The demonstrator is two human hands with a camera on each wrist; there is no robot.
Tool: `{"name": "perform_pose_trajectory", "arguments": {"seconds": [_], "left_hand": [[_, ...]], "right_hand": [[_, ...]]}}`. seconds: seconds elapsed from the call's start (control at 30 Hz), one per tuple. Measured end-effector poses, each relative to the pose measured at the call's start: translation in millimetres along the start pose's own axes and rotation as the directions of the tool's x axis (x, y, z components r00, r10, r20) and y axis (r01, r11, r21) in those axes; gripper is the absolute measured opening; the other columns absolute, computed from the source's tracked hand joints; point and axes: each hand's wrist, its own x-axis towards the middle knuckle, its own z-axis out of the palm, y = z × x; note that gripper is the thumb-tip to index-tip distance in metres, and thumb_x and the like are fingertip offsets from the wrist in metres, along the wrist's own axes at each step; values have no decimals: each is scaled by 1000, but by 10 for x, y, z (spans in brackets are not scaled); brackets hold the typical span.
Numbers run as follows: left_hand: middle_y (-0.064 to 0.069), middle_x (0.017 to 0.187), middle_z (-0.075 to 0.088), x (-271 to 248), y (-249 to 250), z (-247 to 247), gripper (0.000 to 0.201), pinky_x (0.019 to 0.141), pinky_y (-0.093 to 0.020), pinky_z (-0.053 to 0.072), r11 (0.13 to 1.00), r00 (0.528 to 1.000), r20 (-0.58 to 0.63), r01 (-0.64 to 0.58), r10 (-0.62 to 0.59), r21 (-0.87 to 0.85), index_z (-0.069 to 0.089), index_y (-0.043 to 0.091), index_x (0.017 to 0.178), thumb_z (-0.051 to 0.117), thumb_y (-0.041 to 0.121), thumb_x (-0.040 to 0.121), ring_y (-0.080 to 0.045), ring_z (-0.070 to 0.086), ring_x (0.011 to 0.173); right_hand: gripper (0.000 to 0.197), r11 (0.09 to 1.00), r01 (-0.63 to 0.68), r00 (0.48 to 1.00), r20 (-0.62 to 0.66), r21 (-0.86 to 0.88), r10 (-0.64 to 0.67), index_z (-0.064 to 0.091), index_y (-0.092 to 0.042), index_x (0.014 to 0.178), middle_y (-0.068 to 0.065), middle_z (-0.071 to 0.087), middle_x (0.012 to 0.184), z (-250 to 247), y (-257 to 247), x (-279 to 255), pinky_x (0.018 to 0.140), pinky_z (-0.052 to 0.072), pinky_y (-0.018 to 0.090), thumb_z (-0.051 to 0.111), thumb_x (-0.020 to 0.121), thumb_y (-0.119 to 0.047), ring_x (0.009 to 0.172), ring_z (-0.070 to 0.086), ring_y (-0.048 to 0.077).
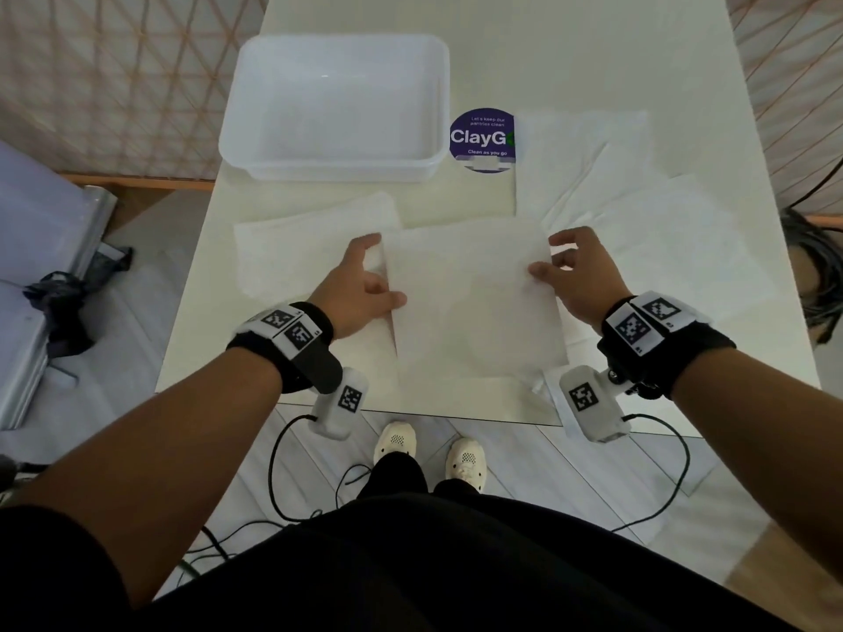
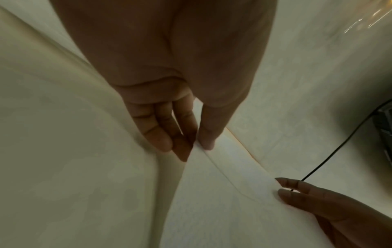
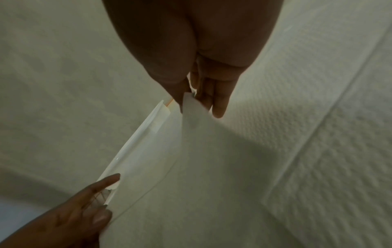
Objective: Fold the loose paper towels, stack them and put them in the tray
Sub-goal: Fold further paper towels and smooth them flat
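1. My left hand (image 1: 360, 285) has its thumb on top of the paper towel (image 1: 474, 303) and its other fingers (image 2: 163, 134) close together beneath the left edge, so it pinches that edge. I judge the grip is there to carry the sheet over into a fold.

2. My right hand (image 1: 579, 275) pinches the opposite edge between thumb and fingertips (image 3: 218, 109); the right wrist view shows the paper rising up between them. Holding both sides alike keeps the sheet taut, so the edges should meet square.

3. The towel hangs lifted between the two hands, its near part still draped on the table (image 1: 319, 6) close to my body. That anchored part probably serves as the hinge of the fold.

4. Outward to the left, touching my left hand's side, lies another towel (image 1: 314, 248) flat on the table. I cannot tell whether it is folded.

5. Outward to the right, more loose towels (image 1: 593, 161) lie spread and creased, overlapping one another. They look unfolded, so I judge most of the work remains.

6. Beyond the hands stands the tray (image 1: 333, 168), clear plastic, with nothing visible in it. It sits within reach straight ahead, a sensible spot for a finished stack.

7. Just beside the tray's right wall is a round purple sticker (image 1: 479, 139), partly covered by a loose towel.
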Motion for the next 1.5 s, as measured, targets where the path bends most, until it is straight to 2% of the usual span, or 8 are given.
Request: {"name": "perform_pose_trajectory", "arguments": {"seconds": [0.13,0.37,0.6,0.8,1.03,1.27,1.37,1.5], "left_hand": [[-5,90,65,-33,62,-12,73,86,-32,54,985,992,-43,-119,115,-121,23,46,141,65,17,89,-23,68,83],[10,75,66,-109,250,-26,14,80,-35,52,961,985,-54,-172,164,-217,65,24,106,59,19,94,-9,63,78],[0,107,72,-166,367,-50,34,87,-24,53,961,982,32,-174,185,-216,71,21,104,80,9,74,-13,69,98],[1,108,71,-152,378,-30,37,91,-29,54,959,976,-33,-218,216,-180,69,22,109,78,7,76,-12,69,97],[7,94,62,-76,386,-29,18,73,-21,45,941,924,-182,-331,337,62,73,28,95,78,24,78,-12,56,72],[20,129,50,-150,381,-124,10,105,-22,29,932,925,-159,-317,345,177,73,32,89,75,33,80,-4,40,124],[6,100,69,-205,422,-122,15,83,-20,46,963,956,-109,-267,271,47,70,17,92,71,29,85,-4,60,88],[-14,86,70,-211,334,-84,18,69,-32,51,978,971,-112,-211,210,2,66,15,90,71,31,85,-26,63,73]], "right_hand": [[56,998,39,998,-56,57,-36,40,-16,125,1,57,109,-81,-12,-74,78,46,27,73,80,-17,85,58,10],[44,983,103,994,-52,155,-96,42,-22,112,5,59,114,-114,-115,-160,75,50,29,73,81,-22,83,60,17],[54,982,160,968,182,96,-175,64,-22,107,-1,59,120,-203,-217,-253,70,55,19,86,61,-6,77,68,12],[43,979,201,975,96,32,-203,71,-22,104,-12,61,85,-170,-204,-197,64,45,4,84,66,-8,65,59,-10],[26,956,260,965,7,-134,-261,72,-26,89,-2,52,106,-154,-208,-160,69,38,-2,83,67,-19,86,50,-1],[15,936,304,953,78,-176,-294,71,-25,85,-8,51,126,-233,-237,-210,97,38,23,79,73,-30,115,49,8],[17,968,238,954,208,-78,-217,69,-11,85,2,63,91,-262,-286,-253,73,43,13,71,82,-29,81,56,9],[25,990,137,952,278,-23,-126,65,-1,84,10,61,79,-214,-224,-218,74,53,35,65,88,-26,73,57,16]]}}
